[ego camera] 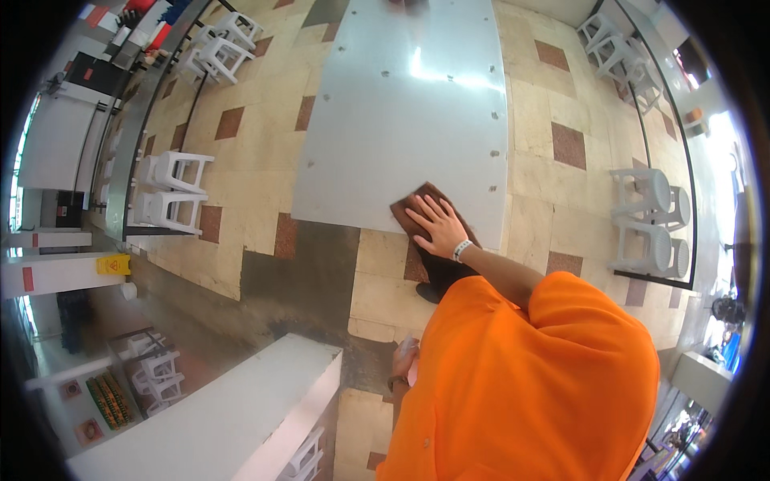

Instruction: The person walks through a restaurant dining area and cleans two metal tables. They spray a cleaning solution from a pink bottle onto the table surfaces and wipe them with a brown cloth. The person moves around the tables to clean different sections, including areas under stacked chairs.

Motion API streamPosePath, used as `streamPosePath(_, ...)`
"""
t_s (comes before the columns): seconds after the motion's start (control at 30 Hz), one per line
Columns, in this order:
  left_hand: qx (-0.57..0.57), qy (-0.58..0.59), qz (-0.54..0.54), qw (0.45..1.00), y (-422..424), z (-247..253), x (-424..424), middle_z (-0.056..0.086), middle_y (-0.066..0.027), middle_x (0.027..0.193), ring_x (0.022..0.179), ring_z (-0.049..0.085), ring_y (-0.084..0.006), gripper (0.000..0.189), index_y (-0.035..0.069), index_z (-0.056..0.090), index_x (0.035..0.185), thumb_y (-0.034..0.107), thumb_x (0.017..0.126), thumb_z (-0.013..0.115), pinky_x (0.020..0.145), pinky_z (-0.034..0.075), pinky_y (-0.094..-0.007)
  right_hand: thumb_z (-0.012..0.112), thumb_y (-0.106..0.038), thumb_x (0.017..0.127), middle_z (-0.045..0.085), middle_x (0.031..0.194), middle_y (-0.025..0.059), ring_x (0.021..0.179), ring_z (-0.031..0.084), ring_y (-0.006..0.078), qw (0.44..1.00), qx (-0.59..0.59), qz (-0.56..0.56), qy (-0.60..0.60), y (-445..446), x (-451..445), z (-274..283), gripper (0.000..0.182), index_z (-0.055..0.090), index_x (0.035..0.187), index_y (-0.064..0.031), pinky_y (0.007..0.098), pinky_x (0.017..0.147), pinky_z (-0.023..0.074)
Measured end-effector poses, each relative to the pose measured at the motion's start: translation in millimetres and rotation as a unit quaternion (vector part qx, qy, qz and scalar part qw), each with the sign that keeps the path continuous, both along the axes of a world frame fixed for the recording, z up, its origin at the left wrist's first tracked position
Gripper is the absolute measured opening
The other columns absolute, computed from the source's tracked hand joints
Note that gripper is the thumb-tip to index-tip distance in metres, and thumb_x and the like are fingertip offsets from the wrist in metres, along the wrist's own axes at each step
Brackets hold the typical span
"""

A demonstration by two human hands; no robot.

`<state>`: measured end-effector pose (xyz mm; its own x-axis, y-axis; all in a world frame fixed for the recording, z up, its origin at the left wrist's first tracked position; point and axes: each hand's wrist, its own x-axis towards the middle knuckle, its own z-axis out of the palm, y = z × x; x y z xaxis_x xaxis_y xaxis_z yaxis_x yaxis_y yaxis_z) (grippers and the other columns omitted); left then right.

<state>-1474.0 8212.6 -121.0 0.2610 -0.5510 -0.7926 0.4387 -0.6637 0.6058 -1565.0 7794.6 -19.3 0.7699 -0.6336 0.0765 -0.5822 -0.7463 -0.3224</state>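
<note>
My right hand (442,227), with a white band at the wrist, lies flat with fingers spread on a folded brown cloth (404,210). The cloth rests on the near edge of a long, pale grey tabletop (397,150) with small dark spots. Down at my left side, my left hand (402,359), with a dark wristband, is closed around a translucent object with a pinkish part (412,374), partly hidden by my orange shirt (529,385). What exactly that object is, I cannot tell.
White plastic stools (180,171) stand by a long counter (135,138) on the left; more stools (643,192) stand on the right. A white-topped counter (240,409) juts in at lower left. A yellow warning sign (113,264) is at far left. Beyond the tabletop's far end something is blurred.
</note>
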Motion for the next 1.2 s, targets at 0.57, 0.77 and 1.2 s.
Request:
streamPosePath(0.57, 0.056, -0.053, 0.119, 0.99, -22, 16, -61, 0.072, -0.0021, 0.105, 0.088, 0.064, -0.0116, 0.031, 0.004, 0.071, 0.123, 0.015, 0.094, 0.07, 0.078, 0.053, -0.0287, 0.053, -0.049, 0.099, 0.03, 0.17, 0.0091, 0.156, 0.029, 0.0307, 0.983, -0.102, -0.156, -0.009, -264, 3, -37, 0.065, 0.041, 0.159, -0.0287, 0.053, 0.126, 0.0203)
streamPosePath(0.77, 0.103, 0.003, 0.245, 0.964, -37, 44, -49, 0.072, -0.0012, 0.109, 0.091, 0.062, -0.011, 0.031, 0.006, 0.071, 0.125, 0.019, 0.096, 0.07, 0.078, 0.051, -0.0283, 0.046, -0.054, 0.1, 0.032, 0.17, 0.0045, 0.156, 0.029, 0.0276, 0.95, -0.167, -0.264, 0.014, -428, 32, -68, 0.064, 0.039, 0.16, -0.0325, 0.053, 0.126, 0.0195)
streamPosePath(1.2, 0.257, -0.068, 0.175, 0.948, -48, 125, 26, 0.071, 0.0021, 0.112, 0.083, 0.057, -0.0093, 0.031, 0.011, 0.072, 0.123, 0.029, 0.099, 0.068, 0.076, 0.048, -0.0274, 0.06, -0.037, 0.096, 0.032, 0.168, 0.0097, 0.155, 0.027, 0.0352, 0.955, -0.152, -0.254, -0.002, -554, -35, -73, 0.063, 0.048, 0.154, -0.0172, 0.0491, 0.128, 0.0199)
